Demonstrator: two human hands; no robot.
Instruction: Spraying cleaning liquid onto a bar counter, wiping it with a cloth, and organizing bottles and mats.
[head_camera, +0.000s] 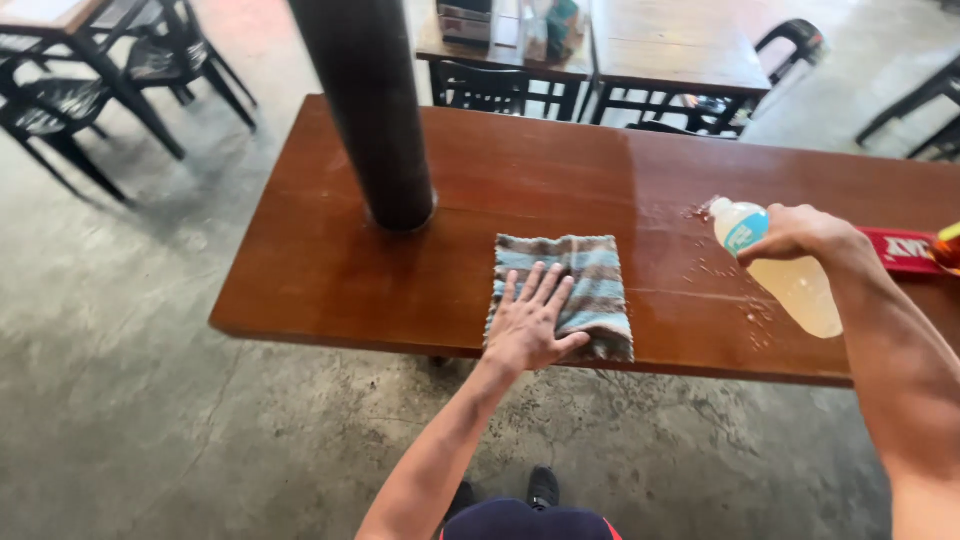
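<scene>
My left hand (530, 320) lies flat, fingers spread, on a striped blue-grey cloth (575, 290) at the near edge of the wooden table (320, 260), just right of the dark pillar (375, 110) that rises through it. My right hand (800, 232) is closed around a plastic bottle (790, 275) of pale yellow liquid, tipped nozzle-down further right of the cloth. Droplets (735, 280) speckle the wood beneath the bottle; that wet patch looks unwiped, and so does the stretch beyond the pillar.
</scene>
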